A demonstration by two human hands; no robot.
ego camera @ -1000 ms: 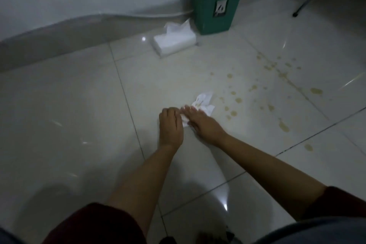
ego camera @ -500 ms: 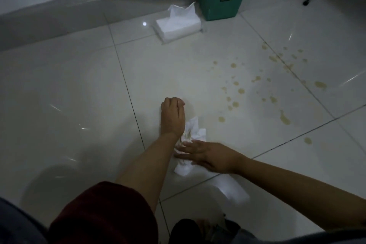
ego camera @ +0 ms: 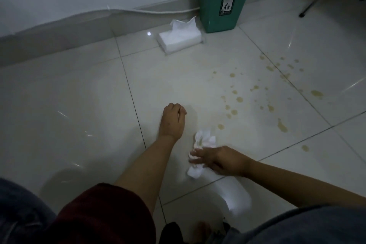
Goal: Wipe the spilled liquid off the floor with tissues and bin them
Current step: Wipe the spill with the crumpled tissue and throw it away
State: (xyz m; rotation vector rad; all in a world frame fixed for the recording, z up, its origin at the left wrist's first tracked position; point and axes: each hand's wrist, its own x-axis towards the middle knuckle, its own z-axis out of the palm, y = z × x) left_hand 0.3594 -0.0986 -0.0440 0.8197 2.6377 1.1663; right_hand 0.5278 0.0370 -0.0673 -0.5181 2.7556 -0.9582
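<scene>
- The floor (ego camera: 83, 105) is showing pale glossy tiles with dark joints, and it is meeting a grey skirting at 11 o'clock.
- The bin (ego camera: 223, 4), green with a dark lid, is standing at 1 o'clock against the wall.
- The spill (ego camera: 277, 93) is lying as many yellowish drops, spreading from the centre towards 2 and 3 o'clock.
- The tissue pack (ego camera: 181, 40) is lying on the floor at 12 o'clock, just beside the bin, with one sheet sticking up.
- The right hand (ego camera: 221, 159) is reaching in from 4 o'clock and is pressing on the tissue with straight fingers, a little spread.
- The left hand (ego camera: 173, 120) is resting on the floor near the centre, its fingers curled under and holding nothing that I can see.
- The tissue (ego camera: 200, 150), crumpled and stained yellow, is lying just below the centre, partly under the right fingers, near the closest drops.
</scene>
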